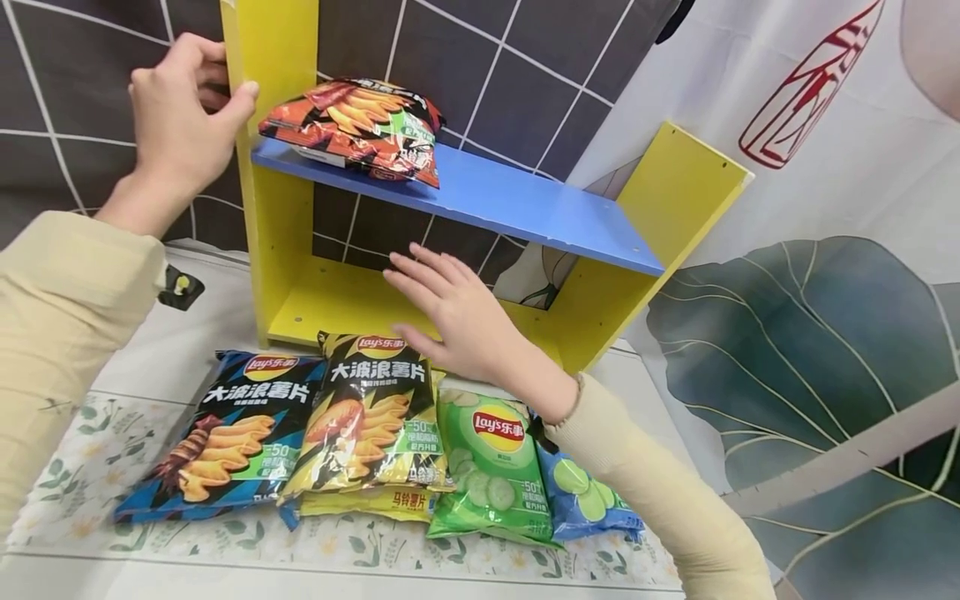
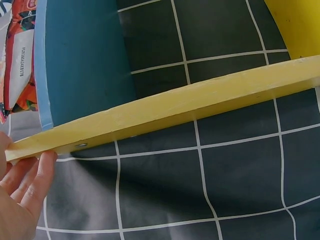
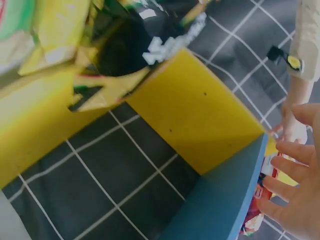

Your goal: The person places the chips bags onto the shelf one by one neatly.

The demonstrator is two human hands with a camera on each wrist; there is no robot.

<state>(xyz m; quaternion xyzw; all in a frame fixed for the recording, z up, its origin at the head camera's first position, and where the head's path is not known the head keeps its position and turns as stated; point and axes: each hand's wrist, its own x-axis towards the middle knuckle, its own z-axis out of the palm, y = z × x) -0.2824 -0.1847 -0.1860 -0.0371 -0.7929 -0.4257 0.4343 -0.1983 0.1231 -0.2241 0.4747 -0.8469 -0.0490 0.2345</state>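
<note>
My left hand (image 1: 180, 125) grips the left side panel (image 1: 273, 50) of a yellow rack. Its thumb lies at the front edge, and in the left wrist view its fingers (image 2: 37, 182) press the panel's outer face. A red-and-black bag of chips (image 1: 367, 125) lies at the left end of the rack's blue shelf board (image 1: 517, 187). My right hand (image 1: 465, 321) hovers in front of the lower compartment with fingers extended and holds nothing. In the right wrist view, the spread right hand (image 3: 295, 175) appears near the blue board's edge.
Before the rack lie a blue-and-black chip bag (image 1: 240, 425), a black-and-gold one (image 1: 367, 417) over a yellow one (image 1: 375, 502), a green one (image 1: 487, 467) and a blue one (image 1: 588, 492). A dark gridded cloth (image 1: 75, 83) hangs behind. The rack's right panel (image 1: 675, 192) leans outward in view.
</note>
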